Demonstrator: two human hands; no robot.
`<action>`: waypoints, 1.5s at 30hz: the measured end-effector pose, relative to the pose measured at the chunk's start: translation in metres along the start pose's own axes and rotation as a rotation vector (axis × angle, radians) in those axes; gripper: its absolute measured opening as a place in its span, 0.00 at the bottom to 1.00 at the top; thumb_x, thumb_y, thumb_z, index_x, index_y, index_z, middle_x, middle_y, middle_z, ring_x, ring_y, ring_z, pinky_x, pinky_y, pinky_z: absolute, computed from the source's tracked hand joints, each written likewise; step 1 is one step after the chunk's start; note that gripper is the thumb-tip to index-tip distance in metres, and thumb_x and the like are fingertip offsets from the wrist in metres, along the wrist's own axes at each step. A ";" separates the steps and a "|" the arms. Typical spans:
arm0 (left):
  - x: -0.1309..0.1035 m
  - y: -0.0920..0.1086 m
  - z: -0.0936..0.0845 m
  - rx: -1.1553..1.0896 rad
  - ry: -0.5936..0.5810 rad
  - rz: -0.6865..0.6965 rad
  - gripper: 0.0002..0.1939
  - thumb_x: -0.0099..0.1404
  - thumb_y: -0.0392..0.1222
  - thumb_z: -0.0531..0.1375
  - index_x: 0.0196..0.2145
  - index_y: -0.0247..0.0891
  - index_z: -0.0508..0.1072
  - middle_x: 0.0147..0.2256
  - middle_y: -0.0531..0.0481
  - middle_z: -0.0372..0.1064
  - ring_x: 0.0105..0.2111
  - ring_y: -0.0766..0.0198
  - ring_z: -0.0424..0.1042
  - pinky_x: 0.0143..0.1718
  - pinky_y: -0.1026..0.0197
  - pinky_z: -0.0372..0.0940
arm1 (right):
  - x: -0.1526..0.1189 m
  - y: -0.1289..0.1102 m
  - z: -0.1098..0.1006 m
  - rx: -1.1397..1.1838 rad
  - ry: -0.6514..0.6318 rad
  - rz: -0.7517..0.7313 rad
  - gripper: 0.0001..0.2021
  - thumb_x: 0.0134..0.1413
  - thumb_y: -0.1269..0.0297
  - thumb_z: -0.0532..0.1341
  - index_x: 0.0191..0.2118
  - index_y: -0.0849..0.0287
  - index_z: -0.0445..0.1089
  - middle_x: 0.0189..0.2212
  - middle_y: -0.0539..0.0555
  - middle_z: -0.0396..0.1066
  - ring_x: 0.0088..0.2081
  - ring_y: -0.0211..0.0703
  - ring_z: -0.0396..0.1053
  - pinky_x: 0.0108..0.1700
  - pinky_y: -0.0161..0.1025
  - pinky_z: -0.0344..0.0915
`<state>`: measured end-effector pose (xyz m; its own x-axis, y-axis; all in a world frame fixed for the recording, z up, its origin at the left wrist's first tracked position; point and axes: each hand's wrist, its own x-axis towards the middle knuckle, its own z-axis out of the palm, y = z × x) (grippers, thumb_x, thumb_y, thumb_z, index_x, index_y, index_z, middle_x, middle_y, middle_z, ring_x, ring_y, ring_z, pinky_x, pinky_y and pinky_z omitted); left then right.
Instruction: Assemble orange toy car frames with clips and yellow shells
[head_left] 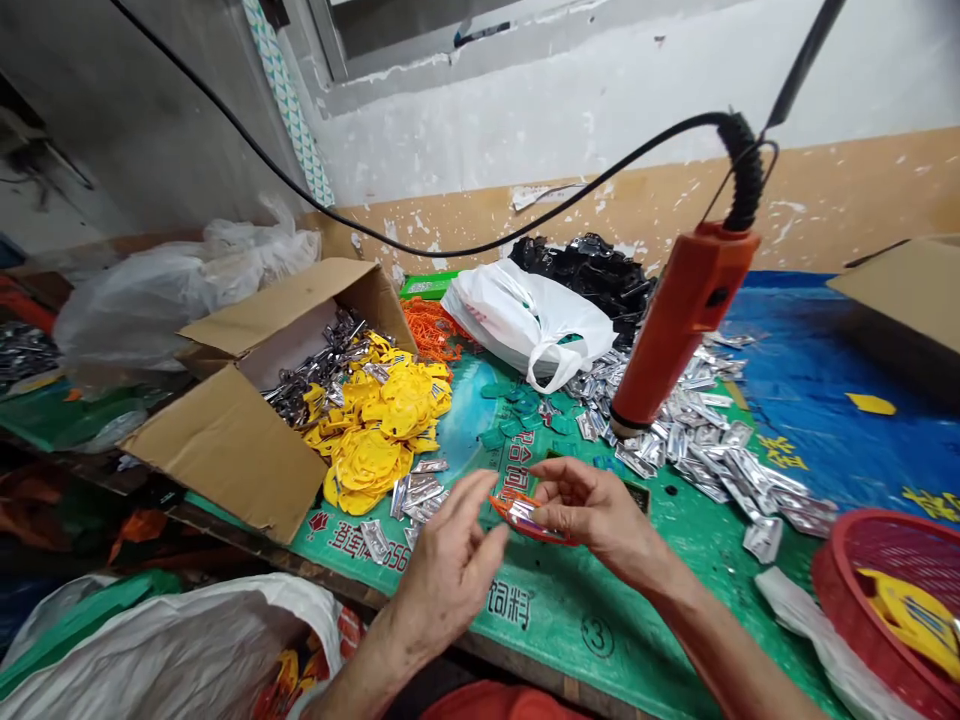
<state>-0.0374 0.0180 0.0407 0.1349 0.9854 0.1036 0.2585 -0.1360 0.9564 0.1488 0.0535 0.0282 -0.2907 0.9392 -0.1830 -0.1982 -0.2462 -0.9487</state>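
Note:
My right hand pinches an orange piece with a silvery metal part on it, above the green table cover. My left hand is beside the piece's left end, its fingers apart and nothing seen in them. Left of my hands lie a pile of yellow plastic pieces and loose silver metal parts. Beyond my hands are dark green pieces. A larger heap of silver parts spreads to the right. The orange electric screwdriver hangs tool-down over this heap.
An open cardboard box spills dark metal parts at left. A white plastic bag and black pieces lie at the back. A red basket holding yellow pieces stands at right. A white sack is below the table's left edge.

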 end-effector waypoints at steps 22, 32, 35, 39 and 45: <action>0.006 -0.009 0.014 -0.027 0.027 0.011 0.09 0.58 0.36 0.62 0.37 0.43 0.79 0.37 0.48 0.75 0.38 0.57 0.71 0.43 0.61 0.62 | -0.015 0.003 -0.005 -0.909 0.101 -0.737 0.07 0.54 0.57 0.62 0.35 0.53 0.71 0.33 0.54 0.73 0.38 0.48 0.68 0.38 0.45 0.61; 0.006 -0.016 0.008 0.019 0.070 0.186 0.11 0.57 0.32 0.64 0.38 0.41 0.79 0.34 0.47 0.77 0.34 0.59 0.74 0.36 0.63 0.67 | -0.015 -0.007 -0.001 -0.966 0.090 -0.932 0.04 0.56 0.69 0.61 0.37 0.52 0.69 0.30 0.53 0.72 0.34 0.45 0.68 0.36 0.45 0.64; 0.008 -0.019 0.006 0.080 0.068 0.405 0.13 0.58 0.29 0.62 0.40 0.41 0.77 0.34 0.49 0.77 0.34 0.62 0.75 0.37 0.64 0.68 | -0.014 -0.007 -0.003 -1.005 0.048 -1.058 0.06 0.55 0.72 0.61 0.38 0.57 0.69 0.31 0.55 0.71 0.36 0.45 0.67 0.37 0.45 0.66; 0.008 -0.022 0.001 0.180 0.058 0.606 0.16 0.59 0.27 0.60 0.43 0.40 0.72 0.36 0.51 0.76 0.36 0.66 0.75 0.41 0.67 0.69 | -0.013 -0.005 -0.003 -1.004 0.012 -1.193 0.07 0.53 0.77 0.61 0.39 0.64 0.70 0.33 0.58 0.71 0.38 0.45 0.66 0.38 0.44 0.68; 0.003 -0.026 -0.007 0.328 0.053 0.724 0.17 0.59 0.24 0.57 0.45 0.37 0.70 0.38 0.48 0.76 0.40 0.67 0.75 0.45 0.69 0.68 | -0.015 -0.004 0.003 -0.994 0.036 -1.266 0.05 0.54 0.77 0.60 0.37 0.66 0.71 0.32 0.60 0.72 0.37 0.45 0.67 0.36 0.43 0.69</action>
<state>-0.0500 0.0255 0.0181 0.3333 0.6432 0.6893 0.3934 -0.7593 0.5184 0.1510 0.0399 0.0352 -0.3968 0.4166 0.8179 0.3781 0.8861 -0.2679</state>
